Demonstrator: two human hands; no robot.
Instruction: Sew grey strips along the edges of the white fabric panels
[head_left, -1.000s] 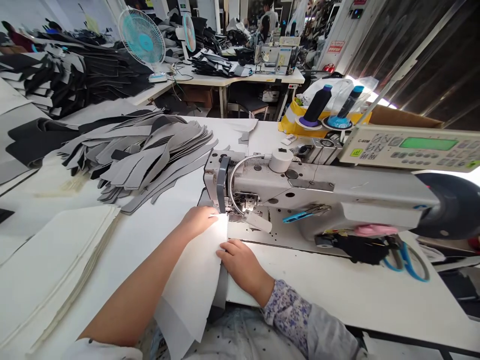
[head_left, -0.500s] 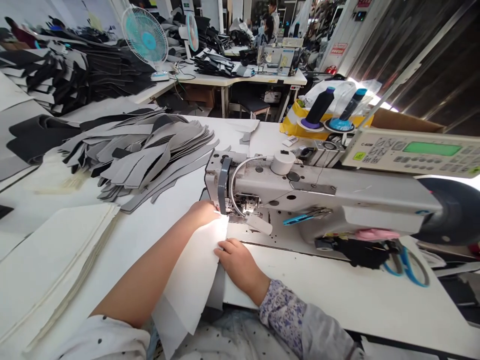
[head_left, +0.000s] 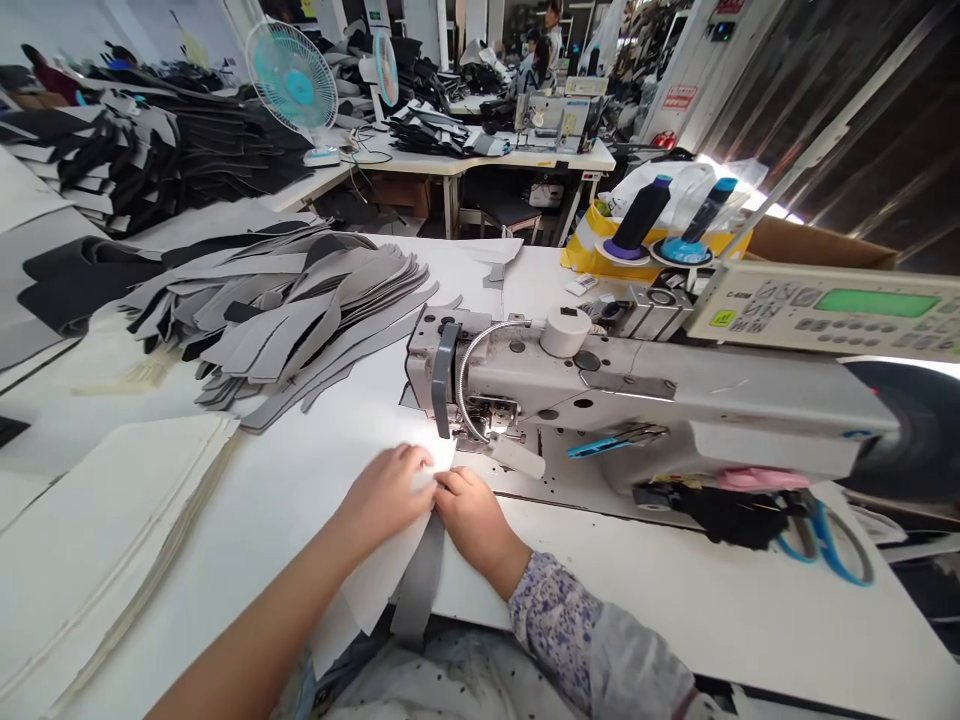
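We're on a packed sewing floor, a co-worker (head_left: 544, 50) far off behind a teal fan (head_left: 292, 85), and right here a long white table (head_left: 712, 600) carrying plenty of work. On the left sits a big fanned pile of cut grey pieces (head_left: 277, 310), and nearer, a thick stack of white pieces (head_left: 97, 530); plenty of both lie unsewn, as far as anyone can tell from here. To the right stands the sewing machine (head_left: 637, 385), with two thread cones (head_left: 637, 215) behind it and blue scissors (head_left: 832, 545) by its base. Now to the action: one white piece (head_left: 367, 580) lies on the table right at the machine's needle area, a grey strip (head_left: 420, 585) running along its edge. The left hand (head_left: 386, 495) and right hand (head_left: 472, 525) sit side by side on it, almost touching. The fingers are curled and bearing down on the white piece, not clenched into fists, though whether they're actually pinching it, I can't tell. No stitching visible on it from this angle!
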